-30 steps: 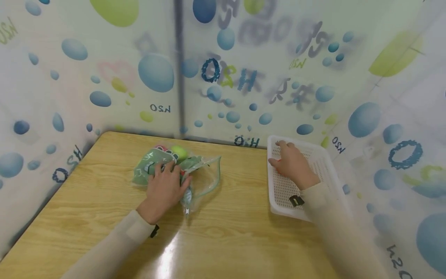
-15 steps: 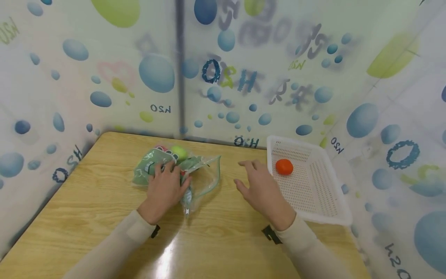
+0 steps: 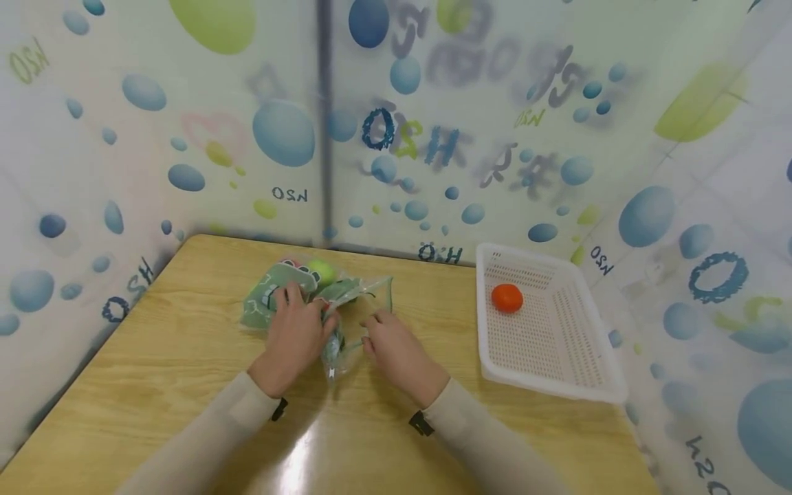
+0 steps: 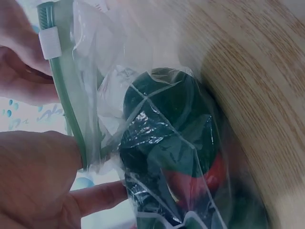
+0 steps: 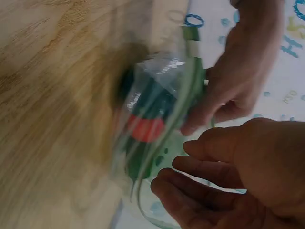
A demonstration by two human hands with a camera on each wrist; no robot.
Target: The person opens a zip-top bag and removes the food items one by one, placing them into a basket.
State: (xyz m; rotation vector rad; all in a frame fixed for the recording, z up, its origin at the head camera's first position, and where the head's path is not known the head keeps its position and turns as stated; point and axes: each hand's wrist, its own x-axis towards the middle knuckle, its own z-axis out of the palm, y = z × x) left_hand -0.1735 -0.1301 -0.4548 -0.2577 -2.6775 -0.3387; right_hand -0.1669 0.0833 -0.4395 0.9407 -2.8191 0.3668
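Gripping zip bag (image 3: pixel 322 302): left hand (image 3: pixel 295 337) | right hand (image 3: pixel 396 350) relaxed at bag mouth | basket (image 3: pixel 544 344) well apart

A wooden table (image 3: pixel 185 385) stands against bubble-patterned translucent walls (image 3: pixel 495 124).

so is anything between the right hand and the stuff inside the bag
Only the bag's own clear plastic. The right hand is at the open mouth of the zip bag, fingers at its rim, while the left hand holds the bag down. Nothing else on the table lies between them.
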